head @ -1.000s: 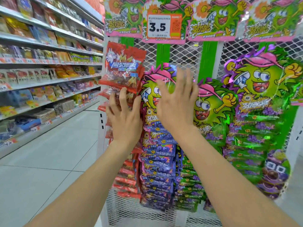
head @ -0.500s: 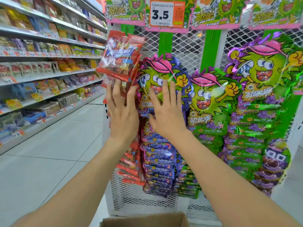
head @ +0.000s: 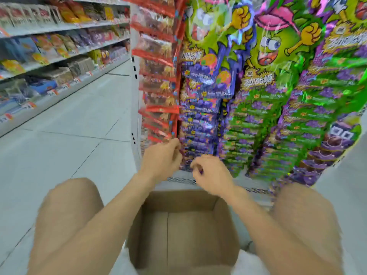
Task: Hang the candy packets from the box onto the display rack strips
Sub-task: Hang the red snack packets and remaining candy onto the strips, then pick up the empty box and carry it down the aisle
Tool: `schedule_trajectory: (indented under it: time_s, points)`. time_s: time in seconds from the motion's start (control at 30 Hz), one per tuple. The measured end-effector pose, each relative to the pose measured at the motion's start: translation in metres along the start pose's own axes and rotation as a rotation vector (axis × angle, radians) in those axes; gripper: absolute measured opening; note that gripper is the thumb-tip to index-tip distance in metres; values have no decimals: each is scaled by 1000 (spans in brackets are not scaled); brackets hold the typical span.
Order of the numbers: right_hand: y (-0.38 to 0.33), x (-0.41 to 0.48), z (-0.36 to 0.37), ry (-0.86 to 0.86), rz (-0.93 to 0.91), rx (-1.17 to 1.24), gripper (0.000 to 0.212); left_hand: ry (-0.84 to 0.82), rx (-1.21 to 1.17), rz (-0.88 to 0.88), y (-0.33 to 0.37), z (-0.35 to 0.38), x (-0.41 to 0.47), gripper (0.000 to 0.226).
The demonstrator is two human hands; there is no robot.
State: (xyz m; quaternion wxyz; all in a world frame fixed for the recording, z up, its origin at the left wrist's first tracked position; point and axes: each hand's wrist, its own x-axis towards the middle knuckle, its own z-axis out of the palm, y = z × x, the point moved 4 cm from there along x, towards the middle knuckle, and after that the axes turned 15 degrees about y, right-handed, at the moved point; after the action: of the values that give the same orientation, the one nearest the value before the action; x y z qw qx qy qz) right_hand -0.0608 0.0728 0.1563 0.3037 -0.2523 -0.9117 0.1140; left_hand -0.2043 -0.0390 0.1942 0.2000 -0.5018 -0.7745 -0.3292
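A strip of purple candy packets (head: 200, 120) hangs on the white mesh display rack (head: 182, 180), between a strip of red packets (head: 158, 92) and strips of green packets (head: 258, 126). My left hand (head: 161, 159) has curled fingers pinching the left edge of the lowest purple packets. My right hand (head: 212, 171) pinches the bottom of the same purple strip, with a bit of purple showing between its fingers. Below both hands the brown cardboard box (head: 226, 225) stands open on the floor, and no packets show inside it. The picture is blurred.
My bare knees (head: 75, 205) flank the box on both sides as I crouch. Long store shelves (head: 59, 56) full of snacks run along the left, across a light tiled aisle (head: 69, 126). A purple cartoon header (head: 341, 139) hangs at the lower right.
I have crouched down. Both hands dropped from the strip's top, where they lay flat, to its bottom end and curled their fingers on it. The box now fills the lower view.
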Motion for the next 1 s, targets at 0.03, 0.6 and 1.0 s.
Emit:
schedule_trajectory:
  time_s: [0.03,0.6,1.0]
  points:
    - [17,-21,19,-101,179,46,17,-106,14,-81,-11,16,-23,15]
    - [138,-188,121,-338,1135,-351,31,-608,338,-1430,-157,93,-261,31]
    - [-46,-46,27,-823,655,-357,25,-606,463,-1342,-219,-159,-141,23]
